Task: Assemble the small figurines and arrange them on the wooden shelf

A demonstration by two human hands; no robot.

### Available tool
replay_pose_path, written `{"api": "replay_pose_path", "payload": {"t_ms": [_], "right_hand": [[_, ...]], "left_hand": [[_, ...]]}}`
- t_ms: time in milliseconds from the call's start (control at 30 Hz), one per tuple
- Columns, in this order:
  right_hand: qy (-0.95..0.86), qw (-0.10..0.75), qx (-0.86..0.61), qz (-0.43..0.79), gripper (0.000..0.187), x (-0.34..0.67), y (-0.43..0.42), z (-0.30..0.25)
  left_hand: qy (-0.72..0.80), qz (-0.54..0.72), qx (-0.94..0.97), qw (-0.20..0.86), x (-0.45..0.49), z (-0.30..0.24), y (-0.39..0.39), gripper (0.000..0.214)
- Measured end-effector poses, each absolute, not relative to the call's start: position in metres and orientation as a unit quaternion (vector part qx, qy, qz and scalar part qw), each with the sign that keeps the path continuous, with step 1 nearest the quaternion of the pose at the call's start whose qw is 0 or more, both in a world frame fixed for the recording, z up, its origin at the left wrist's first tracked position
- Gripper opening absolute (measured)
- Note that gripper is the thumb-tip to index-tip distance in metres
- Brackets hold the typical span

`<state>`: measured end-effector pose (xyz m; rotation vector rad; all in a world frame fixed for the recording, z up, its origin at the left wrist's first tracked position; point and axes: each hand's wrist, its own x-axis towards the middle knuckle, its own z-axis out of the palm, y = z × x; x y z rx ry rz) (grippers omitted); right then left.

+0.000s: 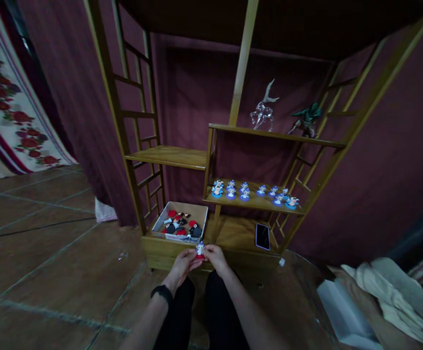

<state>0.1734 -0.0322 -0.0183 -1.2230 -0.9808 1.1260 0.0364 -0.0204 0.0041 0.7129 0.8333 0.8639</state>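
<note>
White-and-purple toy figurine on a red base (200, 249), held upright between your two hands at the front edge of the brown wooden shelf unit (247, 261).
Your left hand (186, 261) has its grip closed at the red base; your right hand (214, 256) has its grip pinched at the figurine's right side. Just beyond the figurine, a shallow white-rimmed cardboard box (198, 214) contains loose red and black pieces (177, 224). Small figurines on purple and blue bases (245, 194) stand on the shelf above a black lilac-edged phone (262, 236).
</note>
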Motion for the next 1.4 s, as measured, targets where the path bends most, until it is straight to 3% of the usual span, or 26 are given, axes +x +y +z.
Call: {"api": "replay_pose_path", "payload": {"t_ms": [267,533,1133,1400], "right_hand": [[-0.386,0.551,-0.573,0.469,0.022,0.173,-0.021,-0.023],[-0.457,0.543,-0.607,0.357,0.017,0.174,-0.029,-0.017],[-0.384,0.549,-0.605,0.431,0.013,0.172,-0.034,-0.012],[-0.462,0.532,-0.623,0.339,0.011,0.175,-0.044,-0.006]], "left_hand": [[0.428,0.385,0.311,0.756,0.039,-0.006,-0.007,0.014],[0.443,0.387,0.279,0.759,0.047,0.005,-0.014,0.020],[0.428,0.393,0.289,0.761,0.045,0.001,-0.013,0.018],[0.437,0.394,0.285,0.757,0.050,0.003,-0.012,0.021]]}}
